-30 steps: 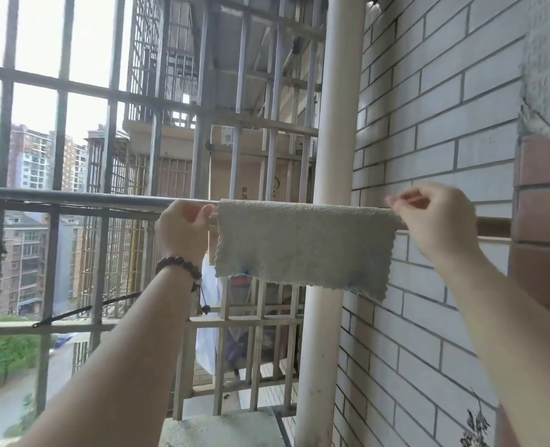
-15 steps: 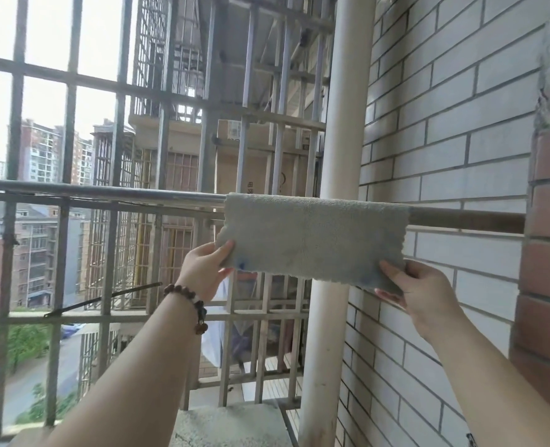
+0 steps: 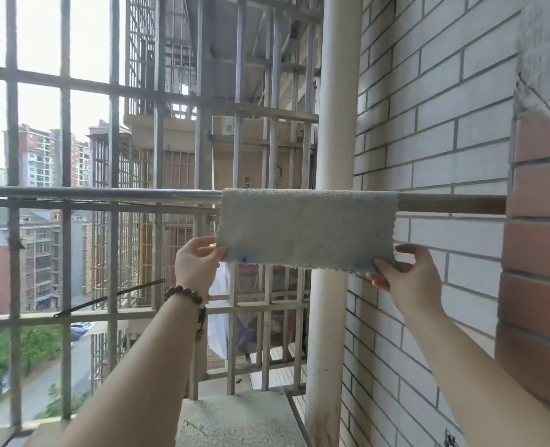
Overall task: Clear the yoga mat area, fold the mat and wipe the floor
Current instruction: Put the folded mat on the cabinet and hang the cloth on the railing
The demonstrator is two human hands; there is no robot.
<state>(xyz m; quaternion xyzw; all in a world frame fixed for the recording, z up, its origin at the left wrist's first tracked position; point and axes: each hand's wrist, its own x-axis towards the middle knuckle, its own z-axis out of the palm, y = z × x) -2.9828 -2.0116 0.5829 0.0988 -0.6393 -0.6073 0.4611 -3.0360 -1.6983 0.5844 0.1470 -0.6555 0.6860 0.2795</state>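
At far left, beyond the bars: apartment blocks (image 3: 38,156), trees and a street with a parked car (image 3: 81,327), seen from high up.

Window grille (image 3: 64,201): grey metal bars, upright and crosswise, spanning the left and centre of the view. One thin dark rod (image 3: 109,298) slants across its lower part.

Rail (image 3: 106,192): one horizontal metal tube running from the left edge to the brick wall at right, in front of the grille.

Left hand (image 3: 196,266): raised, a bead bracelet (image 3: 188,296) on the wrist. Its fingers (image 3: 217,251) pinch the lower left corner of the cloth, thumb in front.

Cloth (image 3: 306,230): pale grey-green terry, rectangular, with a scalloped hem. Draped over the rail and hanging flat, its lower edge level, faint blue marks near both lower corners. It hangs in front of the pipe.

Pipe (image 3: 335,91): one thick pale upright tube, behind the rail, just beside the tiled wall.

Concrete ledge (image 3: 235,421): speckled, at the bottom centre, below the cloth.

Right hand (image 3: 409,279): raised, palm toward the cloth. Its fingers (image 3: 381,267) close on the lower right corner, thumb in front and the rest behind.

Wall (image 3: 444,156): pale grey brick-pattern tiles at right, meeting red brick (image 3: 541,253) at the far right edge, where the rail ends.
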